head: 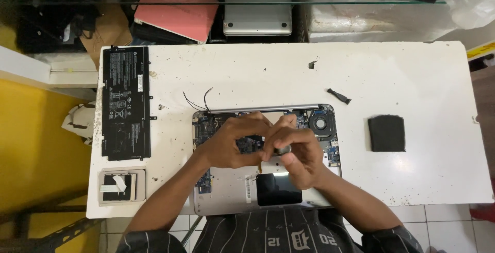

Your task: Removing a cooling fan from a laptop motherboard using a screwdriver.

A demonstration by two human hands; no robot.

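The opened laptop chassis [268, 191] lies on the white tabletop [289, 72] directly before the person, its bottom cover off, with the circuit board and the cooling fan [320, 124] exposed.

Both hands meet over the middle of the board. The right hand [301, 160] is pinched around a small dark part [282, 150]; what that part is cannot be made out. The left hand [232, 142] is curled, fingertips against the right hand's; whether it grips anything cannot be told.

Risks, as judged:
- The pinched part is small; a slip would drop it among the board components, where it would be hard to find.
- Two loose black wires [196, 101] stand free at the hinge edge and could be snagged by a wrist or sleeve.
- The removed battery pack [126, 103] lies near the left edge of the tabletop and could be knocked off by an elbow.
- Grit and debris scattered on the tabletop could get into the open chassis.

Obscured:
- The hands cover the centre of the board and the point being worked.
- A black foam pad [386, 133] and a small black scrap [340, 96] lie well to the right; their purpose is unclear.
- The near edge of the chassis runs past the tabletop's near edge, partly behind the forearms.
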